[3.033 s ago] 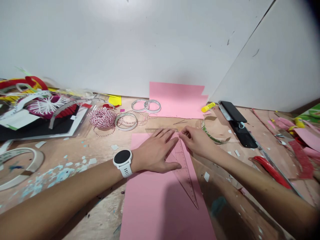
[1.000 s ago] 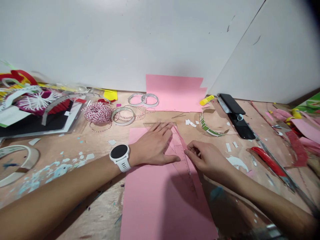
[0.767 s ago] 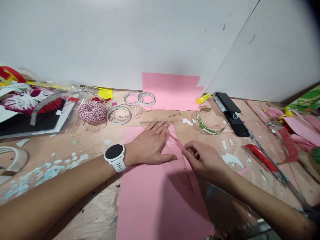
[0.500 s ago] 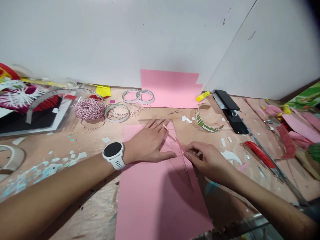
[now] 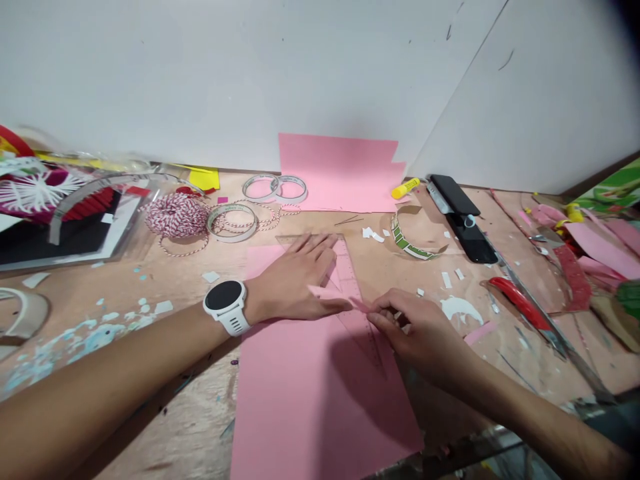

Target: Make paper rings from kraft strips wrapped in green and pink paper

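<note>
A large sheet of pink paper (image 5: 290,393) lies flat on the wooden table, running past the lower edge of the picture. On its upper part rests a clear triangular set square (image 5: 370,337). My left hand (image 5: 295,280), with a white watch (image 5: 226,303) at the wrist, is spread flat over the set square and the sheet. Between the thumb and fingertips of my right hand (image 5: 415,327) is pinched the end of a narrow pink paper strip (image 5: 330,293). That strip slants over the set square, beside my left thumb.
Striped twine (image 5: 176,217) and tape rings (image 5: 233,223) lie to the left. Pink paper (image 5: 345,175) leans on the wall near a glue stick (image 5: 406,189). Phones (image 5: 470,237), a red cutter (image 5: 520,303) and a long metal ruler (image 5: 575,360) occupy the right side, among paper scraps.
The pink strip has swung down and left, from steep to nearly level beside my left thumb. My right hand keeps its pinch; my left hand stays flat. The view has shifted slightly.
</note>
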`<action>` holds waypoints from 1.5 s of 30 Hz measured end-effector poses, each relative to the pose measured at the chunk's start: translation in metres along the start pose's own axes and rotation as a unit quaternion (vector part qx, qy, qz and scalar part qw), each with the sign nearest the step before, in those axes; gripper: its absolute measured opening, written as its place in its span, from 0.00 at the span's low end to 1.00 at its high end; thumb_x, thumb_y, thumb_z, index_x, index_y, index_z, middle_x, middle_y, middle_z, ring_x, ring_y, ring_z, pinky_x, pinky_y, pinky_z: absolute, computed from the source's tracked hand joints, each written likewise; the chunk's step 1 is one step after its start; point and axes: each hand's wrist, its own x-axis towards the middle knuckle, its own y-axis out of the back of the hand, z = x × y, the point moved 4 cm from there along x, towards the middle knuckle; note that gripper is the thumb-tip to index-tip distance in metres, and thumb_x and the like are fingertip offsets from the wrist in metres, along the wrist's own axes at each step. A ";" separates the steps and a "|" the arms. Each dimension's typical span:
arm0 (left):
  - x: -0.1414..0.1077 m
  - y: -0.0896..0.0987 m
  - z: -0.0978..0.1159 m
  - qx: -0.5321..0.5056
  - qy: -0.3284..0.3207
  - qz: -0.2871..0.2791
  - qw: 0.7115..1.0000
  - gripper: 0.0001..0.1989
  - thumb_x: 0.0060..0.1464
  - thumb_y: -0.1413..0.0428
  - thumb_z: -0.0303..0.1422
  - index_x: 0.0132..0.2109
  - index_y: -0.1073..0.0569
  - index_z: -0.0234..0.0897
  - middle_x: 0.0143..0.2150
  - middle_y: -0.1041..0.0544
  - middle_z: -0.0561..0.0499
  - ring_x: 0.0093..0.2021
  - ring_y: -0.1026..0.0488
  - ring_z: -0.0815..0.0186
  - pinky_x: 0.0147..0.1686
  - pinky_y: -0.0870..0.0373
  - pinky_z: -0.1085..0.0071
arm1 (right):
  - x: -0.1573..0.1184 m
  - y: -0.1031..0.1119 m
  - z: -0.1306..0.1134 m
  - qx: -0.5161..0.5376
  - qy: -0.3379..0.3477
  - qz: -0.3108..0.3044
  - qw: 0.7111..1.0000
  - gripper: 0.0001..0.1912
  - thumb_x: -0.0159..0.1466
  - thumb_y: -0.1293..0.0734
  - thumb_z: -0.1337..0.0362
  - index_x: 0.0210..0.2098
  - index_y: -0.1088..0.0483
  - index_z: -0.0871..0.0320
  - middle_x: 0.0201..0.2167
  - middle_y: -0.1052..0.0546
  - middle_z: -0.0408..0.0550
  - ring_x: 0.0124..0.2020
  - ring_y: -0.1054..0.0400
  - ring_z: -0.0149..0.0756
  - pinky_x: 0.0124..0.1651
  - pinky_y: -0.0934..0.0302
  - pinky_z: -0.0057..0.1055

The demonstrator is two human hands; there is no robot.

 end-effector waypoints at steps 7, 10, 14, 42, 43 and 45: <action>0.001 -0.004 -0.003 0.020 -0.011 -0.014 1.000 0.48 0.62 0.54 0.63 0.68 0.40 0.21 0.76 0.49 0.26 0.76 0.51 0.41 0.74 0.59 0.45 | -0.008 0.005 0.002 0.027 -0.045 -0.055 0.997 0.07 0.65 0.31 0.62 0.42 0.22 0.54 0.35 0.18 0.46 0.35 0.26 0.39 0.38 0.36 0.34; 0.001 -0.003 -0.003 0.018 -0.007 -0.010 1.000 0.48 0.62 0.54 0.63 0.69 0.40 0.22 0.75 0.48 0.27 0.76 0.51 0.42 0.74 0.59 0.45 | -0.007 0.003 0.003 0.019 -0.028 -0.054 0.998 0.06 0.67 0.33 0.63 0.37 0.22 0.55 0.32 0.19 0.45 0.34 0.27 0.38 0.38 0.38 0.33; 0.001 0.002 0.002 0.007 0.000 0.011 1.000 0.48 0.59 0.50 0.64 0.69 0.40 0.26 0.75 0.46 0.30 0.75 0.49 0.42 0.74 0.58 0.47 | -0.009 0.002 0.002 0.005 -0.032 -0.032 0.999 0.08 0.67 0.33 0.62 0.37 0.22 0.55 0.35 0.17 0.45 0.37 0.26 0.38 0.40 0.38 0.34; -0.014 0.002 0.031 0.046 -0.023 -0.038 0.998 0.32 0.70 0.55 0.42 0.69 0.40 0.19 0.73 0.43 0.25 0.74 0.46 0.39 0.71 0.55 0.39 | -0.004 0.003 0.003 0.042 -0.101 -0.078 0.991 0.11 0.66 0.33 0.57 0.36 0.21 0.56 0.28 0.20 0.45 0.28 0.29 0.35 0.29 0.38 0.31; -0.014 0.002 0.031 0.043 -0.021 -0.039 0.998 0.33 0.70 0.55 0.44 0.69 0.41 0.19 0.73 0.43 0.25 0.74 0.46 0.39 0.71 0.55 0.39 | -0.004 0.003 0.002 0.041 -0.105 -0.083 0.990 0.11 0.66 0.33 0.57 0.37 0.21 0.56 0.28 0.19 0.45 0.28 0.29 0.36 0.30 0.38 0.31; -0.014 0.001 0.031 0.040 -0.016 -0.041 0.998 0.36 0.69 0.54 0.49 0.69 0.41 0.20 0.74 0.44 0.25 0.74 0.47 0.39 0.71 0.55 0.38 | -0.004 0.004 0.001 0.042 -0.109 -0.096 0.989 0.11 0.66 0.33 0.57 0.37 0.21 0.56 0.30 0.19 0.45 0.29 0.29 0.36 0.31 0.39 0.31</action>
